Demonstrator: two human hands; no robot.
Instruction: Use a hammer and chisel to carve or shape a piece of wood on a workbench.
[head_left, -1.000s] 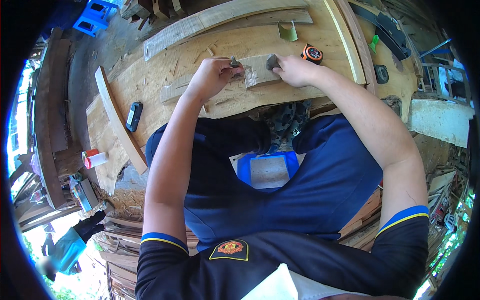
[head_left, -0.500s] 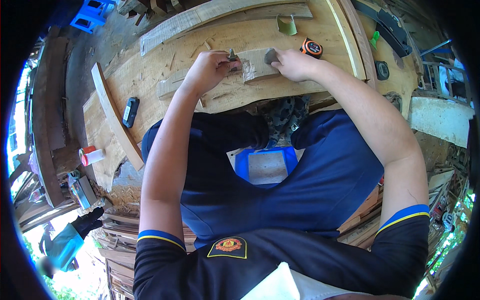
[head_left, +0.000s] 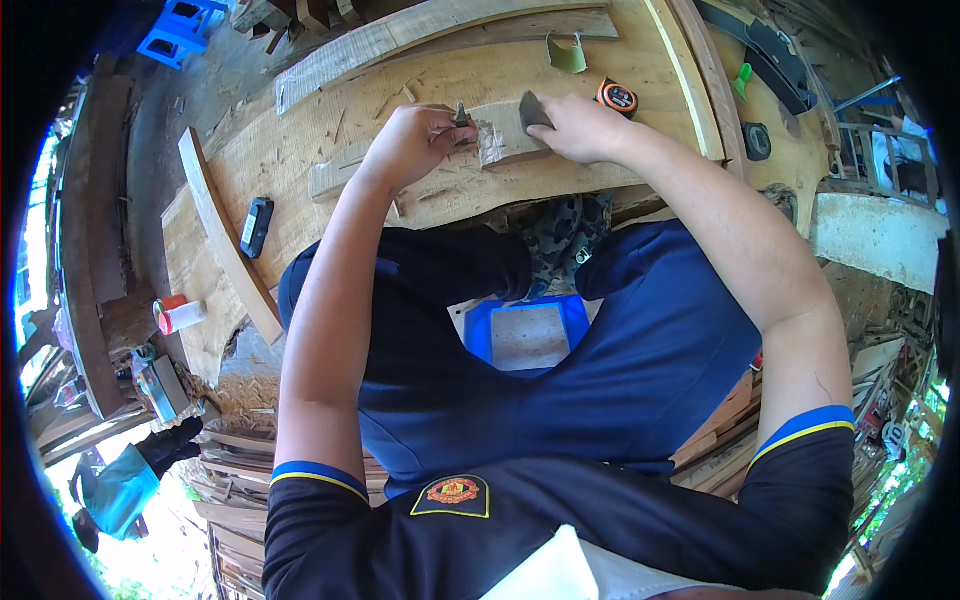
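A length of wood (head_left: 512,145) lies crosswise on the thick plank table, with a rough, chipped notch near its middle. My left hand (head_left: 408,145) is closed around a short chisel (head_left: 461,113) held roughly upright at the left side of this notch. The chisel's lower end is hidden by my fingers. To the right of the notch, my right hand (head_left: 582,128) grips what looks like a hammer, its grey head (head_left: 532,113) just above the wood. My palm covers the handle. The hammer head and the chisel are apart.
An orange and black tape measure (head_left: 617,97) sits beside my right wrist, with a green curved scrap (head_left: 566,55) behind it. Long boards (head_left: 400,38) lie along the far side. A curved strip (head_left: 228,235) and a black device (head_left: 257,228) are at left. Wood chips dot the table (head_left: 440,210).
The hammer head has tipped in my right hand and now shows a longer, upright side. My left hand and the chisel stay at the notch. The whole view has shifted slightly.
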